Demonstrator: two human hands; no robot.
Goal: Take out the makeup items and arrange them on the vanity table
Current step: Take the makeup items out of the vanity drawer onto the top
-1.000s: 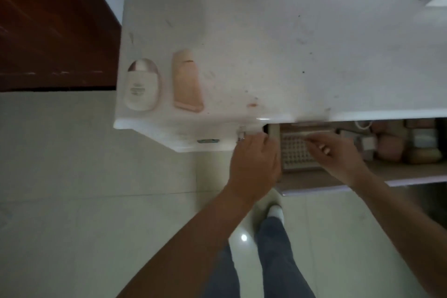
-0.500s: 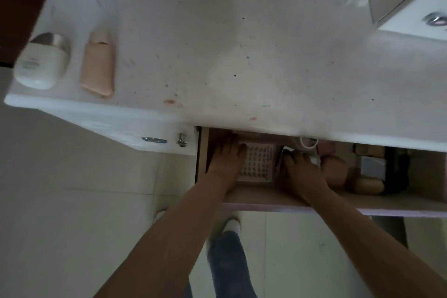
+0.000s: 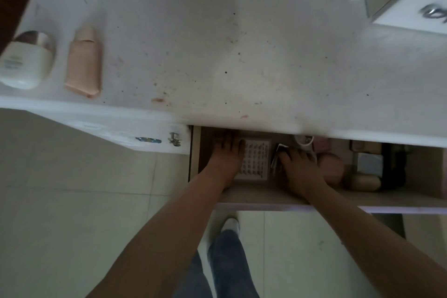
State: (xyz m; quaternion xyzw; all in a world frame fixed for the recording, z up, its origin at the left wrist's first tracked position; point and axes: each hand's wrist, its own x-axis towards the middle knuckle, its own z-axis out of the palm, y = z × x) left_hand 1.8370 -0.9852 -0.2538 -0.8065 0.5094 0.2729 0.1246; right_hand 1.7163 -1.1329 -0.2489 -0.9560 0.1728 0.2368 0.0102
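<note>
Both hands reach into the open drawer (image 3: 254, 195) under the white desk (image 3: 217, 55); the left hand (image 3: 226, 152) lies flat at the drawer's left end, its fingers (image 3: 223, 138) stretched forward and holding nothing, its inner edge touching a flat white palette (image 3: 256, 159) dotted with rows of small dark spots; the right hand (image 3: 298, 168) rests just right of the palette, its fingers (image 3: 287, 152) bent over a small dark item (image 3: 278, 150), though whether they grip it I cannot tell; further right in the drawer lie a pink round thing (image 3: 331, 169), a white cup (image 3: 303, 141) and a beige bottle (image 3: 362, 182); on the desk's far left end a white jar (image 3: 25, 60) with a metallic cap and a peach tube (image 3: 83, 63) lie side by side, close but apart; below is a tiled floor (image 3: 72, 201).
</note>
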